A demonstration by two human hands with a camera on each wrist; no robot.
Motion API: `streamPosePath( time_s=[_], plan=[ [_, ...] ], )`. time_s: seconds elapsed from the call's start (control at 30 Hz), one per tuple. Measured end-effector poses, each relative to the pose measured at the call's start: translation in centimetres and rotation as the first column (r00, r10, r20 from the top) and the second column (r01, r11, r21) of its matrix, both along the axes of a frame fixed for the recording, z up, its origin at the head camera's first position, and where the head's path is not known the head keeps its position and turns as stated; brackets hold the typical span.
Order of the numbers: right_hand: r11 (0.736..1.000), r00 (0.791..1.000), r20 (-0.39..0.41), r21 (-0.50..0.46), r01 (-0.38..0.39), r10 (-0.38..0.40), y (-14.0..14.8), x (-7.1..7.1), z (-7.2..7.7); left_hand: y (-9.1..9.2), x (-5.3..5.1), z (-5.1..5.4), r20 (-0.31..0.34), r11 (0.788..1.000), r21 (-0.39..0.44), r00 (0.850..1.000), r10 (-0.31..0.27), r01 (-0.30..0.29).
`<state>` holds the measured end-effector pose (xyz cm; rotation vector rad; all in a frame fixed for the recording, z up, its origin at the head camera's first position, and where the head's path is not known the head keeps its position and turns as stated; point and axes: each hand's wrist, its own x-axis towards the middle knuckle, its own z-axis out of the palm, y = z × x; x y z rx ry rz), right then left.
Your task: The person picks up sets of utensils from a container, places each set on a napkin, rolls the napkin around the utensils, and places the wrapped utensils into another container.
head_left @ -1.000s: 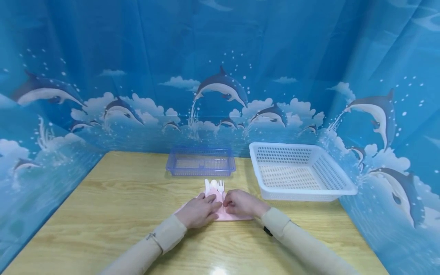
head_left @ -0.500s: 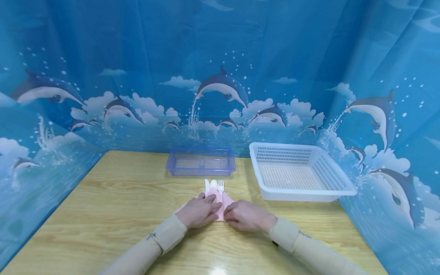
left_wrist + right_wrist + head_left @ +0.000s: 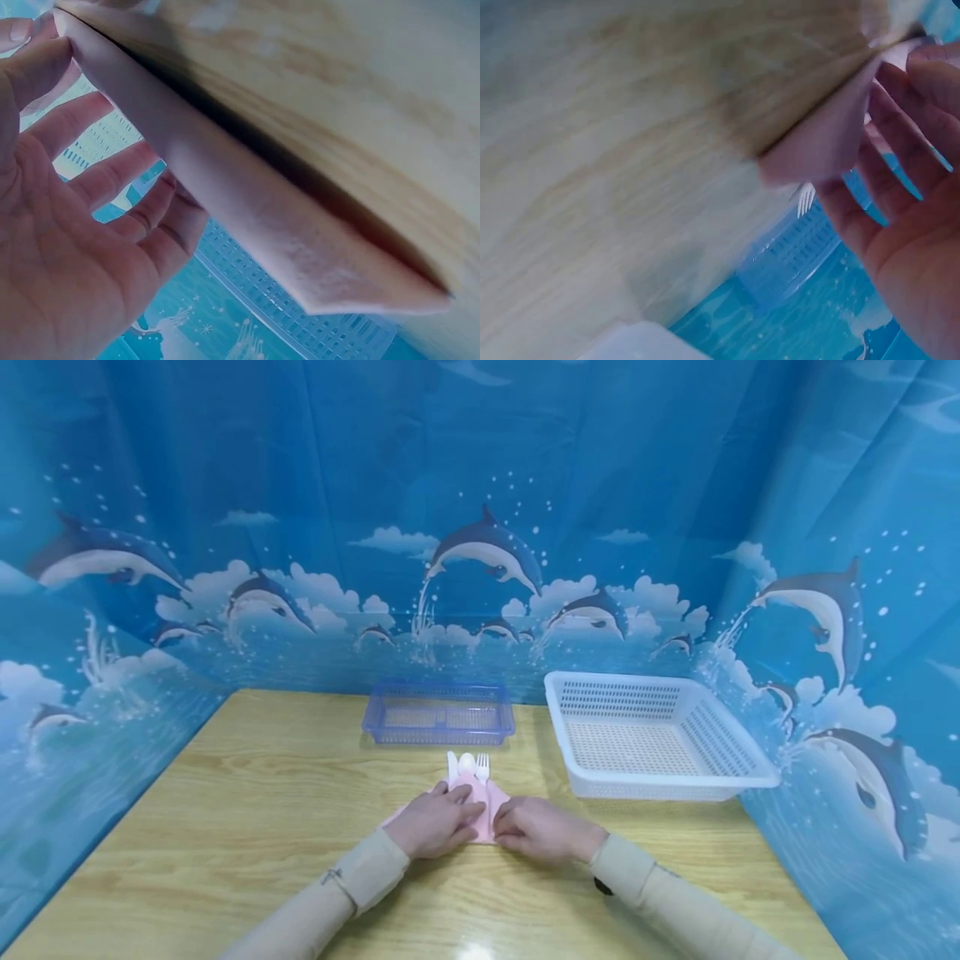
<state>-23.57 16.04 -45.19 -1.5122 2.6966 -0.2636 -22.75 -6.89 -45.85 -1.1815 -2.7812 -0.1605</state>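
Note:
A pink napkin (image 3: 484, 833) lies folded on the table, with the tops of a white knife (image 3: 452, 766), spoon (image 3: 467, 763) and fork (image 3: 482, 767) sticking out of its far side. My left hand (image 3: 435, 820) rests on the napkin's left part, fingers spread and relaxed; its palm (image 3: 67, 247) faces the pink edge (image 3: 225, 195) in the left wrist view. At the right edge, my right hand (image 3: 543, 831) pinches the cloth between thumb and curled fingers. The right wrist view shows that hand (image 3: 922, 202) beside a pink corner (image 3: 817, 150). The lower cutlery is hidden.
A shallow blue-purple basket (image 3: 438, 735) stands at the back of the table (image 3: 225, 827), just beyond the cutlery. To its right is a larger white basket (image 3: 645, 785), beyond my right forearm. A blue dolphin-print curtain hangs behind and on both sides.
My right hand has moved right and nearer to me, and the napkin's right side has been folded in, so less pink shows there. My left hand has stayed in place.

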Motion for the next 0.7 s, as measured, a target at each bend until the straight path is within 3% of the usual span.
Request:
streamPosePath(
  time_s=[0.13,0.23,0.3,0.4,0.47,0.53,0.6,0.7],
  plan=[
    [0.998,0.998,0.027,0.018,0.063,-0.063,0.6,0.1,0.3,0.0,0.0,0.2,0.008,1.000,-0.007,1.000,0.004,-0.004],
    [0.979,0.979,0.036,-0.021,0.201,-0.200,1.0,0.2,0.3,0.0,0.0,0.3,0.020,1.000,-0.013,1.000,0.015,-0.015],
    [0.943,0.943,0.050,-0.040,0.330,-0.328,1.2,0.1,0.2,0.0,0.0,0.3,0.028,1.000,-0.014,0.999,0.019,-0.019],
    [0.860,0.856,0.090,-0.007,0.511,-0.508,1.4,0.0,0.1,0.0,0.0,0.3,0.039,1.000,-0.019,0.999,0.020,-0.019],
    [0.809,0.800,0.124,0.046,0.587,-0.587,1.3,0.1,0.0,0.0,0.0,0.3,0.036,1.000,-0.022,0.999,0.016,-0.015],
    [0.775,0.758,0.166,0.083,0.627,-0.631,1.0,0.1,0.1,0.0,0.0,0.3,0.033,1.000,-0.024,0.999,0.013,-0.012],
    [0.763,0.738,0.205,0.095,0.639,-0.643,0.7,0.0,0.1,0.1,-0.1,0.2,0.029,1.000,-0.020,1.000,0.010,-0.009],
    [0.769,0.733,0.250,0.091,0.633,-0.633,0.3,-0.2,0.2,0.1,-0.1,0.2,0.017,1.000,-0.012,1.000,0.003,-0.003]
  ],
)
